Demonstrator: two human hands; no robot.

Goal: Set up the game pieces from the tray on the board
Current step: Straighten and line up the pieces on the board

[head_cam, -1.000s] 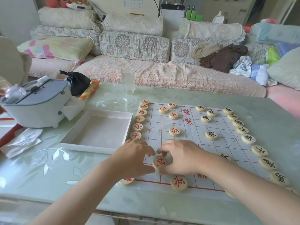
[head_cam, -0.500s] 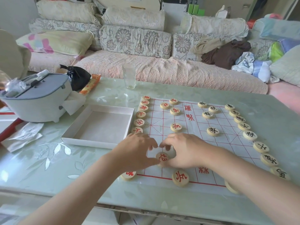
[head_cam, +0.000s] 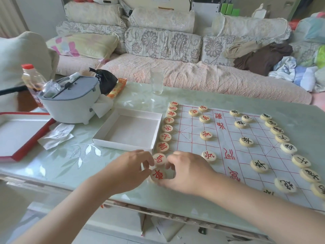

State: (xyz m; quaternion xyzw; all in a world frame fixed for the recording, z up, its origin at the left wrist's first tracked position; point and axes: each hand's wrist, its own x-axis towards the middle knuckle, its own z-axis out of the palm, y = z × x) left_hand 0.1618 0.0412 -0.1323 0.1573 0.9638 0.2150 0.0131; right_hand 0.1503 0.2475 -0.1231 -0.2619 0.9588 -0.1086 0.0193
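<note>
A white paper game board (head_cam: 228,141) with red grid lines lies on the table, carrying round wooden pieces with red marks on its left side and black marks on its right. The white tray (head_cam: 129,131) beside the board's left edge holds nothing. At the board's near left corner, my left hand (head_cam: 128,171) and my right hand (head_cam: 188,173) pinch a red-marked piece (head_cam: 157,174) from both sides as it lies flat. Another red-marked piece (head_cam: 159,159) sits just beyond it, touching my left fingertips.
A grey-lidded white appliance (head_cam: 70,103), a bottle (head_cam: 32,78), a black bag (head_cam: 105,80) and a crumpled tissue (head_cam: 56,135) sit at the left. A red-rimmed box lid (head_cam: 26,143) lies far left. An empty glass (head_cam: 157,81) stands behind the board. A sofa (head_cam: 175,73) runs behind.
Both hands have shifted left from the red cannon piece inside the board to the near left corner, where they now hold the red corner piece. The view has shifted right.
</note>
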